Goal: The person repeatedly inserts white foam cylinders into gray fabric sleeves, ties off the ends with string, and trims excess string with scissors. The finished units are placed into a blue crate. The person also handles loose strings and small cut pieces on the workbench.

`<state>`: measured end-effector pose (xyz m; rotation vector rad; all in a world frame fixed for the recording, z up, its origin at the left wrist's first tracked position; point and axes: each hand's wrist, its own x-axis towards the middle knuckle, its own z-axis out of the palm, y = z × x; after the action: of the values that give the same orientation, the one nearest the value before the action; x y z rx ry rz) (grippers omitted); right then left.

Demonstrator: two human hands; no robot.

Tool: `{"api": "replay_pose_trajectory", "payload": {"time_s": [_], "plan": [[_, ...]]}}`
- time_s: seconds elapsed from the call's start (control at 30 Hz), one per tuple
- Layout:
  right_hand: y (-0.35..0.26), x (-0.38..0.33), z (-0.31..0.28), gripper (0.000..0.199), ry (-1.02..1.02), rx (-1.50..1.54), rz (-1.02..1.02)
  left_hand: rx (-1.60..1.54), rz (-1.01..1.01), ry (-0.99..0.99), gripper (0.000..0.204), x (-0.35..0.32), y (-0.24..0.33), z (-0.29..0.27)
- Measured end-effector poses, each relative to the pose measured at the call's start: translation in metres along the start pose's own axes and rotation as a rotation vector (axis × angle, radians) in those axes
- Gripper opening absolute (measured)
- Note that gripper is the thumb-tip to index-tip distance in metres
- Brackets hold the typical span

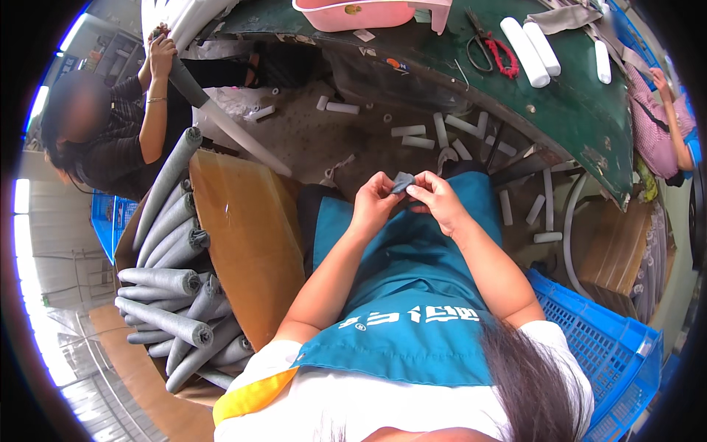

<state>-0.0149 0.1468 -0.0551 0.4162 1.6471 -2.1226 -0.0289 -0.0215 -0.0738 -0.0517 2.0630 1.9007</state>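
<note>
Above my lap, which a teal apron (412,280) covers, my left hand (375,200) and my right hand (436,200) meet at the fingertips. Between them they pinch a small piece of grey fabric (402,182). The fingers of both hands are closed on it from either side. Whether the fabric belongs to something longer beneath the hands cannot be made out. To my left, an open cardboard box (247,243) holds many grey fabric-covered foam tubes (173,320), some upright and some lying across each other.
A green table (589,121) ahead carries a pink basin (353,15), scissors (482,44) and white foam rolls (524,51). White foam pieces (442,131) litter the floor. A blue crate (600,346) stands at my right. At left, another person (110,125) handles a long grey-and-white tube (228,121).
</note>
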Motion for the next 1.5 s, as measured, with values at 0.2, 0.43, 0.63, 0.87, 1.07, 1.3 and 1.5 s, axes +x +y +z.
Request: {"api": "replay_pose_trajectory", "payload": {"time_s": [0.2,0.43,0.63,0.87,1.07,1.3,1.5], "plan": [[0.011,-0.003,0.013,0.015,0.205,-0.907,-0.836,0.078,-0.163,0.080,0.009,0.000,-0.020,0.005],[0.059,0.011,0.006,0.018,0.173,-0.089,-0.269,-0.105,-0.125,0.048,0.005,-0.007,-0.022,0.009],[0.043,0.007,0.009,0.010,0.174,-0.264,-0.321,-0.130,-0.201,0.018,0.030,-0.007,-0.014,0.015],[0.027,0.009,-0.001,0.010,0.186,-0.573,-0.436,0.143,-0.002,0.059,0.023,-0.009,-0.015,0.014],[0.025,0.006,-0.002,0.018,0.241,-0.736,-0.404,0.352,0.016,0.113,0.021,-0.009,0.000,0.010],[0.040,0.016,-0.006,0.029,0.311,-0.391,-0.327,0.224,0.066,0.237,0.027,-0.002,-0.007,0.012],[0.037,0.010,0.003,0.017,0.224,-0.808,-0.493,0.271,0.121,0.257,0.018,-0.004,-0.015,0.022]]}}
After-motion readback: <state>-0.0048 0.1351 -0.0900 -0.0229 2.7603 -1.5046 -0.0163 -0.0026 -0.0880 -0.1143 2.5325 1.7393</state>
